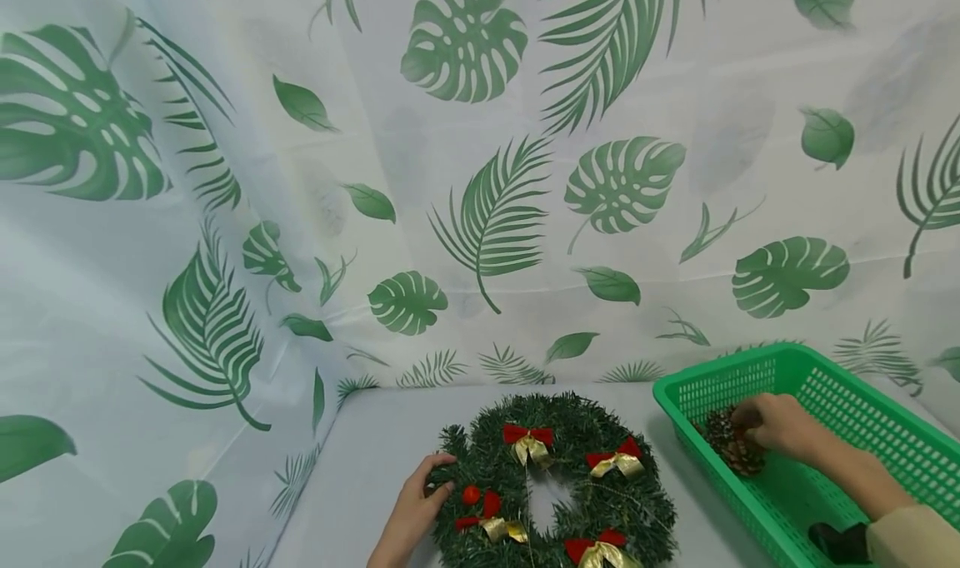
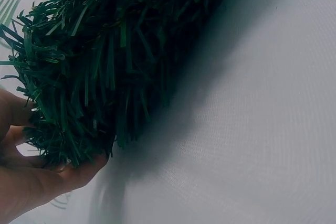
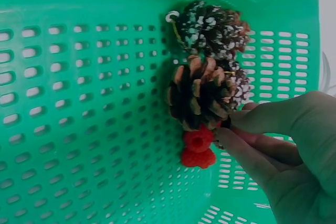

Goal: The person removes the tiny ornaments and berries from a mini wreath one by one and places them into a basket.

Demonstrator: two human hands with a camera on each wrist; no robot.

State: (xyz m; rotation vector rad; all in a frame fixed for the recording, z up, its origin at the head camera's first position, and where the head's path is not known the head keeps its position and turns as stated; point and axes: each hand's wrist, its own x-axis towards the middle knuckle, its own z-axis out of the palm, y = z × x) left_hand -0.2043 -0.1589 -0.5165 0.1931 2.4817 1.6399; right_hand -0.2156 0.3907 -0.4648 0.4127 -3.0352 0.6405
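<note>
A green wreath [image 1: 570, 422] with red and gold bows lies flat on the white table. My left hand [image 1: 417, 501] grips its left edge; in the left wrist view the thumb and fingers [image 2: 79, 174] close round a tuft of green tinsel needles. Inside the green basket [image 1: 806, 364], my right hand [image 1: 780, 422] pinches at the side of a brown pine cone [image 3: 199, 93]. White-tipped pine cones [image 3: 210, 27] lie beside it against the basket wall, and red raspberry-like decorations [image 3: 198, 150] sit just below it. The fingertips are partly hidden behind the cone's scales.
A dark object [image 1: 838, 543] lies in the near part of the basket, partly covered by the right sleeve [image 1: 911, 539]. A white curtain [image 1: 517, 335] with green leaf prints rises behind the table [image 1: 360, 460] and along its left side.
</note>
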